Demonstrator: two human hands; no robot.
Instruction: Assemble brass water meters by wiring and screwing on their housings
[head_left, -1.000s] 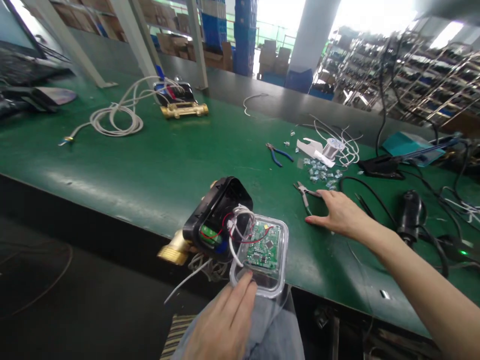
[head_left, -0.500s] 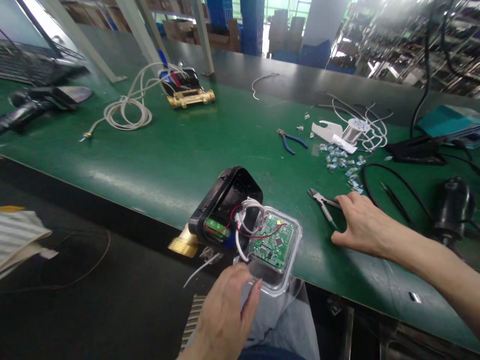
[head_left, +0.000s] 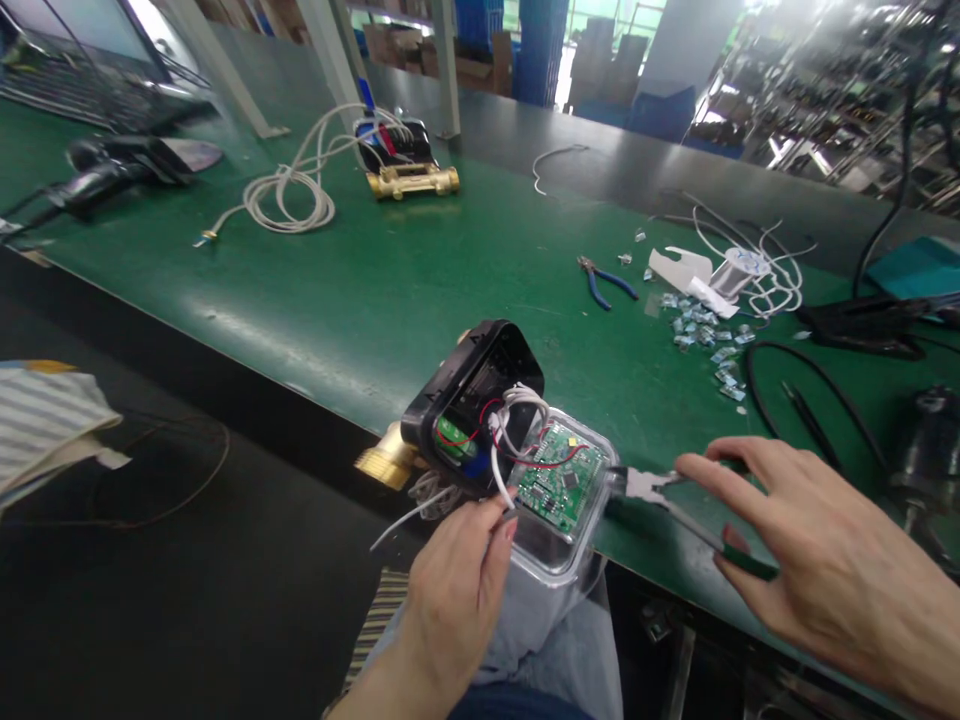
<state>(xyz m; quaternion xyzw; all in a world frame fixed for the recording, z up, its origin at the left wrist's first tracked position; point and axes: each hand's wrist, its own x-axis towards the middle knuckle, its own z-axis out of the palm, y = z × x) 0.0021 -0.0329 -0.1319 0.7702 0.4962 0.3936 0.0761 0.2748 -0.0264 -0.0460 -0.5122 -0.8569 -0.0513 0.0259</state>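
My right hand point(head_left: 780, 530) grips the green-handled wire cutters point(head_left: 675, 505), their jaws beside the clear plastic cover point(head_left: 559, 575). A green circuit board point(head_left: 556, 478) lies inside that cover. Pinched in the fingers of my left hand point(head_left: 465, 570) is a white cable point(head_left: 502, 478), at the cover's near left corner. The cable loops up into an open black housing point(head_left: 472, 400), which leans against the cover. Thin red wires run from the housing to the board. A brass fitting point(head_left: 388, 460) pokes out at the housing's lower left, over the bench edge.
On the green bench point(head_left: 360, 300) lie blue-handled pliers point(head_left: 604, 282), several small clear-blue pieces point(head_left: 701, 325) and a solder spool point(head_left: 739, 272). A brass meter point(head_left: 412, 180) with coiled cable point(head_left: 289, 200) stands farther back. A black tool point(head_left: 926, 450) is at right.
My right hand has lifted the wire cutters off the bench and brought them left to the clear cover. My left hand has closed on the white cable. The camera view has shifted.
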